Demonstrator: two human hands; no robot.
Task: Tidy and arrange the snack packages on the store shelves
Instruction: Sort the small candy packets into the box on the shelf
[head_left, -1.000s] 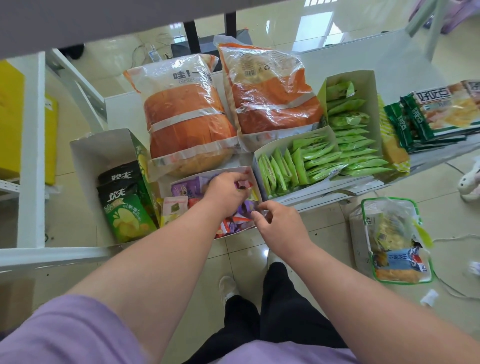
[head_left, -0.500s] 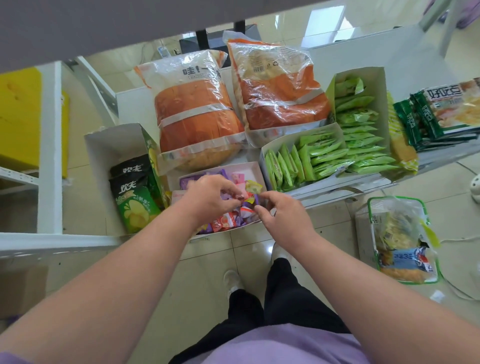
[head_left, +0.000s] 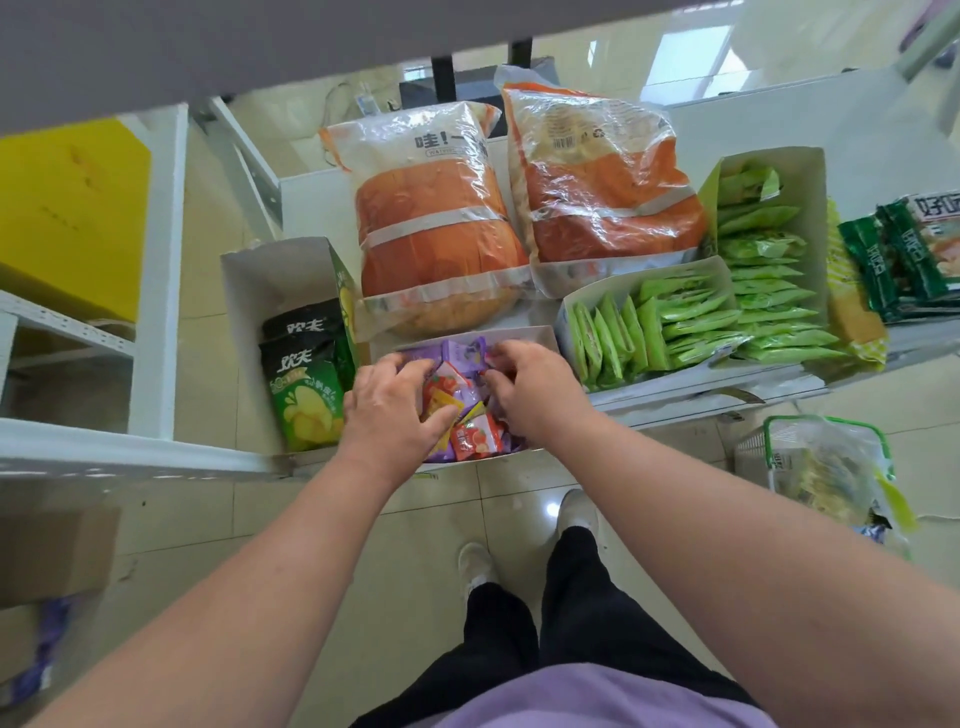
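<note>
A low white box at the shelf's front edge holds several small purple, red and yellow sachets. Both my hands are inside it. My left hand lies over the left half, its fingers curled down among the sachets and its thumb across a yellow one. My right hand is at the right half, with fingertips and thumb pinching sachets near the middle. Two big orange bags stand behind the box.
An open box with green chip bags stands left. Two boxes of green sachets and dark green packs lie right. An upper shelf overhangs. A basket of snacks sits on the floor by my feet.
Both hands have pushed deeper into the sachet box, and the right hand has moved up from the box's front edge to meet the left. The view has shifted slightly.
</note>
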